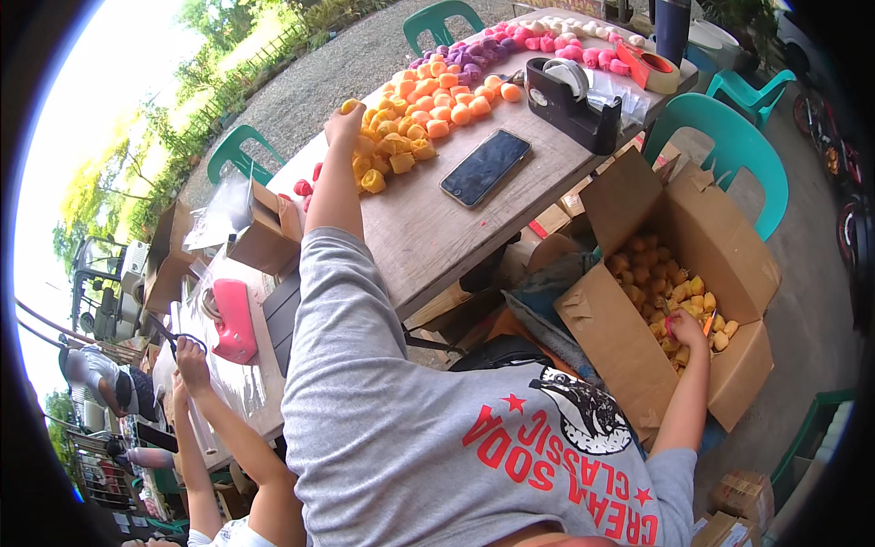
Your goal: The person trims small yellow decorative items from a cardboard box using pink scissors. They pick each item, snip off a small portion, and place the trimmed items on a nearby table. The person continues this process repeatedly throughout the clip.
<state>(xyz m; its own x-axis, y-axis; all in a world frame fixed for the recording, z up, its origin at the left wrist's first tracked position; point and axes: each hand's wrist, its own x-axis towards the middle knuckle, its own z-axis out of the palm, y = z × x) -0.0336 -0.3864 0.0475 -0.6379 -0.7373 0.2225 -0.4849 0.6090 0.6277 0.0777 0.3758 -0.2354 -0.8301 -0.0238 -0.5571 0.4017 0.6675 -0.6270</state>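
My left hand [344, 126] reaches over the far left of the table, its fingers closed on a small yellow bundle [350, 106]. Beside it lies a pile of yellow bundles [394, 146], their exact kind unclear. My right hand [690, 330] is down inside an open cardboard box [602, 342] on my right. Its fingers are closed at something small and pink [672, 325], too small to name. Around that hand are many yellow and brownish-orange bundles [645, 264], and a thin orange item [709, 323] sticks up next to it.
The table [437, 242] also bears orange bundles [460, 113], purple bundles [469, 59], pink bundles [551, 43], a phone [486, 168] and a black tape dispenser [570, 114]. Green chairs [729, 137] stand around. At left, a co-worker's hand [191, 363] holds scissors [169, 335] near a pink device [234, 321].
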